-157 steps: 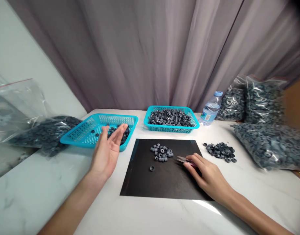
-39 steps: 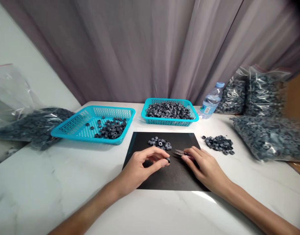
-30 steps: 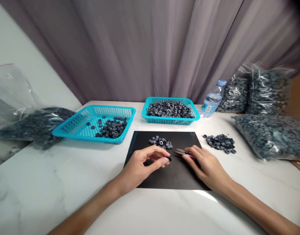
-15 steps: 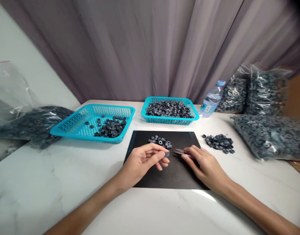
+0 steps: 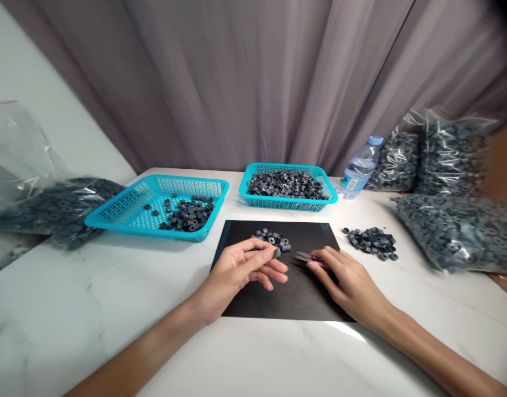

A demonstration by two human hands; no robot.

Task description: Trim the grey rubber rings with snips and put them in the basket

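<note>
Over a black mat, my left hand pinches one small dark grey plastic ring between thumb and forefinger, the other fingers stretched out below. My right hand rests at the mat's right side, wrapped round a small pair of nippers. Their metal jaws point left toward the ring, apart from it; the handles are mostly hidden by my fingers. Just beyond my left hand lies a small heap of grey rings on the mat, partly covered by that hand.
A blue basket with some rings stands at left, a fuller blue basket behind the mat. Loose rings lie right of the mat. A water bottle and bags of rings are at right, another bag at left.
My left hand has turned slightly and its lower fingers have opened out, shifting the pinched ring a little left and up. The right hand with the nippers stays put.
</note>
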